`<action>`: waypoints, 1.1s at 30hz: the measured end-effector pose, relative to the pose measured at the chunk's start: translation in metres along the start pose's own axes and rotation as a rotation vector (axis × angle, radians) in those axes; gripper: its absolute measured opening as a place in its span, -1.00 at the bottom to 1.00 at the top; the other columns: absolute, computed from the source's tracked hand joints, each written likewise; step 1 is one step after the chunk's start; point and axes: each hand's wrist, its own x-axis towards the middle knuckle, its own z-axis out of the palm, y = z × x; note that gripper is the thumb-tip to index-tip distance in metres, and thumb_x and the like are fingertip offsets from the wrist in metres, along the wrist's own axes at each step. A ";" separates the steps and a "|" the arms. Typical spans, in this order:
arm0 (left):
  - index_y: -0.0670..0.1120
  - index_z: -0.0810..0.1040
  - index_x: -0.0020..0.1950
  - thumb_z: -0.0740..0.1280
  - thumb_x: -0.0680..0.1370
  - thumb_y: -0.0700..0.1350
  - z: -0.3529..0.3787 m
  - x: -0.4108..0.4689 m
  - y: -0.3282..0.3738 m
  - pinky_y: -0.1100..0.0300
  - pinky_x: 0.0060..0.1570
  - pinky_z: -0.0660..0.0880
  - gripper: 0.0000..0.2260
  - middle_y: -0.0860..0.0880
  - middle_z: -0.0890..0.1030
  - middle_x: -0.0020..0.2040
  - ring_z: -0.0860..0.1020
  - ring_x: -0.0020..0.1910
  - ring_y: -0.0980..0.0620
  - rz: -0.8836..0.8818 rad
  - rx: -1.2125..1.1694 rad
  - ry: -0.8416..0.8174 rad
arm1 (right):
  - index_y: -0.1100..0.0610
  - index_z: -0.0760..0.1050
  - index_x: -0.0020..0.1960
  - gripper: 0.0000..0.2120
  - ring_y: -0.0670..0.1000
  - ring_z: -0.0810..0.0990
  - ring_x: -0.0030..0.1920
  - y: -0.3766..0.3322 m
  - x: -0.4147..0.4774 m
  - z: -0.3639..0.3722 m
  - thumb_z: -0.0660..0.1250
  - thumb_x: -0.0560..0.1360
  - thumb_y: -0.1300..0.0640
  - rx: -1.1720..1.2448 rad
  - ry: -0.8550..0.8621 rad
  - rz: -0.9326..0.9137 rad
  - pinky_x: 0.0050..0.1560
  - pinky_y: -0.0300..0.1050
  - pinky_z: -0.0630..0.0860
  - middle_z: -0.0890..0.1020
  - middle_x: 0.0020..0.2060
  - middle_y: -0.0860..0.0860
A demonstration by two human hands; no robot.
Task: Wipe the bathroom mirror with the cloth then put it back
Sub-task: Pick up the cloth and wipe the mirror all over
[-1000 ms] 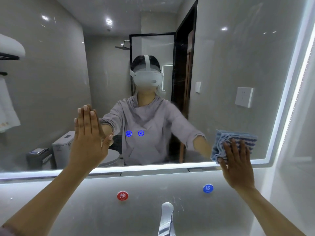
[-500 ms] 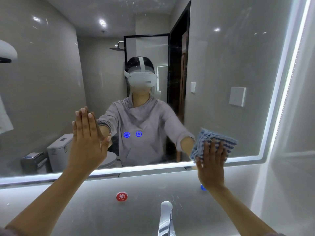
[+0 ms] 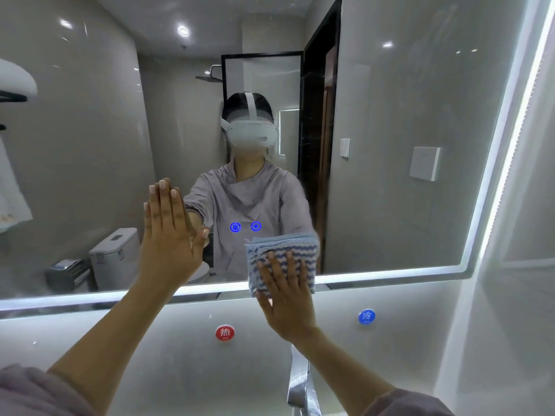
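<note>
A large wall mirror (image 3: 390,205) with a lit white border fills the view. A folded blue-and-white striped cloth (image 3: 279,250) lies flat against its bottom edge, just right of centre. My right hand (image 3: 285,298) presses on the cloth with fingers spread, palm reaching below the mirror's lit edge. My left hand (image 3: 169,235) rests flat on the glass to the left, fingers together and pointing up, holding nothing. Two small blue touch icons (image 3: 245,227) glow on the glass between the hands.
Below the mirror a chrome faucet (image 3: 298,379) stands at centre, with a red hot label (image 3: 224,332) and a blue cold label (image 3: 366,316) on the wall. A tiled wall (image 3: 516,265) closes in on the right. The mirror reflects a toilet, bin, towel and door.
My right hand has slid the cloth leftward along the mirror's bottom edge, from the lower right corner to near the centre. The left hand has stayed flat on the glass.
</note>
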 end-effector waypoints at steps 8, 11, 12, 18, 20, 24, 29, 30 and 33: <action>-0.39 -0.05 0.49 -0.02 0.56 0.17 0.004 0.000 -0.003 -0.16 0.51 -0.05 -0.26 -0.36 -0.05 0.53 -0.08 0.53 -0.30 0.009 0.010 0.015 | -0.05 0.21 0.50 -0.48 0.08 0.05 0.53 0.037 0.001 -0.007 0.09 0.58 -0.17 -0.074 -0.014 -0.149 0.54 0.05 -0.08 0.25 0.49 -0.08; -0.39 -0.05 0.49 -0.01 0.56 0.18 0.005 -0.001 -0.003 -0.16 0.51 -0.05 -0.25 -0.36 -0.03 0.53 -0.07 0.53 -0.30 0.013 0.018 0.021 | -0.04 0.33 0.46 -0.50 0.09 0.13 0.50 0.056 0.000 -0.013 0.13 0.56 -0.17 -0.097 -0.021 -0.148 0.53 0.06 -0.05 0.28 0.47 -0.08; -0.39 -0.05 0.49 -0.01 0.56 0.18 0.005 -0.001 -0.003 -0.15 0.51 -0.05 -0.25 -0.36 -0.03 0.53 -0.07 0.53 -0.30 0.015 0.017 0.027 | -0.04 0.33 0.46 -0.49 0.11 0.15 0.50 0.063 -0.001 -0.015 0.14 0.55 -0.17 -0.106 -0.016 -0.140 0.53 0.07 -0.04 0.28 0.46 -0.07; -0.38 -0.05 0.50 -0.03 0.59 0.15 0.011 0.002 -0.005 -0.13 0.51 -0.08 -0.29 -0.36 -0.03 0.53 -0.08 0.53 -0.30 0.024 0.021 0.068 | -0.06 0.02 0.56 -0.45 0.12 -0.03 0.56 0.121 -0.015 -0.033 -0.02 0.62 -0.18 -0.186 0.008 -0.041 0.51 0.16 0.00 0.11 0.55 -0.03; -0.38 -0.06 0.50 -0.10 0.62 0.15 0.016 0.003 -0.007 -0.14 0.52 -0.09 -0.31 -0.37 -0.04 0.53 -0.10 0.53 -0.31 0.033 0.047 0.070 | -0.04 -0.02 0.57 -0.44 0.14 -0.04 0.56 0.142 -0.019 -0.039 -0.03 0.63 -0.18 -0.184 0.049 0.036 0.51 0.18 0.02 0.00 0.57 -0.03; -0.35 -0.10 0.52 -0.14 0.62 0.18 0.022 0.002 -0.009 -0.12 0.52 -0.13 -0.31 -0.34 -0.09 0.54 -0.14 0.54 -0.28 0.044 0.037 0.089 | 0.00 -0.07 0.58 -0.41 0.16 -0.09 0.56 0.152 -0.026 -0.039 -0.07 0.63 -0.20 -0.189 0.057 0.097 0.53 0.14 -0.06 -0.06 0.57 -0.01; -0.36 -0.08 0.51 0.01 0.57 0.14 0.012 -0.001 -0.001 -0.19 0.50 -0.02 -0.28 -0.36 -0.03 0.53 -0.07 0.53 -0.31 0.037 -0.013 0.094 | 0.05 -0.08 0.58 -0.40 0.19 -0.09 0.55 0.153 -0.028 -0.043 -0.06 0.63 -0.18 -0.203 0.031 0.078 0.53 0.15 -0.08 -0.05 0.57 0.04; -0.36 -0.06 0.51 0.03 0.56 0.13 0.008 -0.002 0.002 -0.20 0.49 0.02 -0.28 -0.36 -0.01 0.53 -0.04 0.53 -0.31 0.011 -0.030 0.085 | 0.06 -0.06 0.58 -0.40 0.19 -0.07 0.55 0.152 -0.027 -0.043 -0.05 0.63 -0.18 -0.198 0.040 0.073 0.53 0.14 -0.07 -0.04 0.57 0.04; -0.36 0.04 0.51 0.07 0.52 0.14 -0.007 -0.008 0.023 -0.20 0.48 0.05 -0.26 -0.33 0.03 0.53 0.01 0.53 -0.30 -0.094 -0.105 0.062 | 0.05 0.02 0.56 -0.41 0.20 0.03 0.54 0.152 -0.026 -0.045 -0.01 0.62 -0.18 -0.161 0.056 0.053 0.50 0.18 0.05 0.04 0.56 0.04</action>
